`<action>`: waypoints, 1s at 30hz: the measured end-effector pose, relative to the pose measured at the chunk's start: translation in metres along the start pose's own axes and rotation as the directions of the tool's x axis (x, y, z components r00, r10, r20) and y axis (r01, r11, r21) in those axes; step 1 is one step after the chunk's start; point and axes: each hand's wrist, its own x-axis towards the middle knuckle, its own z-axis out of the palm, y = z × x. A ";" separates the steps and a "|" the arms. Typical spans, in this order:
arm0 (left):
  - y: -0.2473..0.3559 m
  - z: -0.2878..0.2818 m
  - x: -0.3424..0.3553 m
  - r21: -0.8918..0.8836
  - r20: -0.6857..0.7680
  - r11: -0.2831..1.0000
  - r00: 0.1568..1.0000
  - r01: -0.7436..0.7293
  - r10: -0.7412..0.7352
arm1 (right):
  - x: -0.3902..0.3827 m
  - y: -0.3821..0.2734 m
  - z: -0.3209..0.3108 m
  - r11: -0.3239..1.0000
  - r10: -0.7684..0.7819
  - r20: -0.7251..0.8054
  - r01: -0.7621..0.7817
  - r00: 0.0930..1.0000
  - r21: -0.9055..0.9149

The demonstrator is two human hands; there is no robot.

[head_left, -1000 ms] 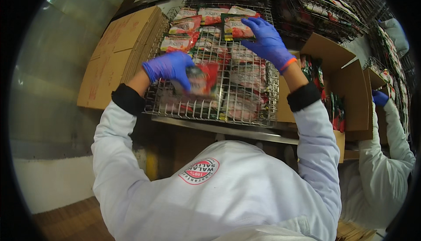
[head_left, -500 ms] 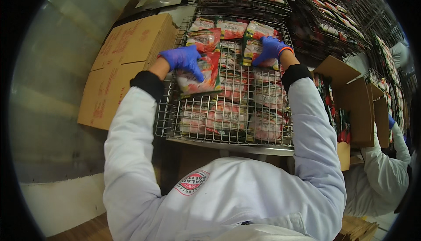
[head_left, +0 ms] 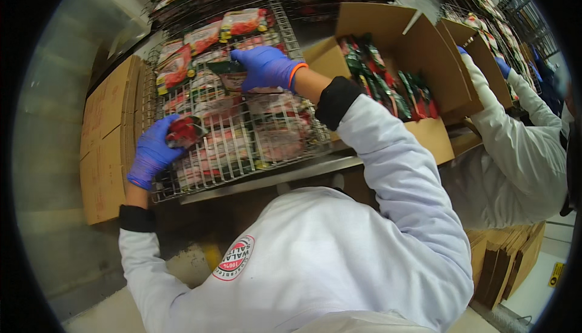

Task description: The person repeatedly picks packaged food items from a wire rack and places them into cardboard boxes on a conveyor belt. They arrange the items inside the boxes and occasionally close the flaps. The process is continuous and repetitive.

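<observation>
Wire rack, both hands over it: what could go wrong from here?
1. The left hand holds a red packet by the rack's left side; a loose grip might drop it over the edge.
2. The wire rack has open mesh, so a fingertip or packet corner might snag.
3. The right sleeve runs close beside the open carton in view and might knock it.

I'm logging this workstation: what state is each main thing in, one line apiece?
Left hand, closed on red packet
Right hand, closed on green-edged packet
Wire rack, bearing loose packets
Carton, open, partly filled
Co-worker's carton, open
Flattened cartons at left, stacked
</observation>
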 end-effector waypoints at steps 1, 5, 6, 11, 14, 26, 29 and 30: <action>0.005 -0.002 0.002 -0.015 0.028 0.999 0.998 0.050 -0.050 | -0.015 0.002 0.004 0.999 -0.041 -0.111 0.044 0.993 0.017; 0.035 -0.015 0.012 -0.051 0.019 0.982 0.983 0.182 -0.181 | -0.089 0.028 -0.037 0.851 0.193 -0.572 0.154 0.797 0.502; 0.032 -0.013 0.009 -0.074 -0.045 0.977 0.978 0.199 -0.203 | -0.110 0.041 -0.059 0.819 0.278 -0.637 0.168 0.719 0.549; 0.119 -0.018 0.044 -0.312 -0.307 0.943 0.952 -0.113 0.013 | -0.207 0.189 -0.114 0.862 0.503 -0.776 -0.282 0.381 0.420; 0.201 -0.016 0.093 -0.215 -0.421 0.897 0.866 -0.385 0.271 | -0.212 0.248 -0.072 0.757 0.638 -0.470 -0.607 0.610 0.240; 0.413 0.156 0.357 0.376 0.078 0.325 0.379 -0.868 0.922 | -0.215 0.185 -0.038 0.847 0.444 -0.420 -0.524 0.792 -0.093; 0.363 0.219 0.393 0.101 0.177 0.629 0.636 -0.771 0.751 | -0.212 0.157 -0.105 0.747 0.622 -0.335 -0.665 0.708 -0.016; 0.379 0.214 0.388 -0.118 0.165 0.673 0.654 -0.731 0.739 | -0.230 0.183 -0.120 0.728 0.640 -0.436 -0.681 0.632 0.082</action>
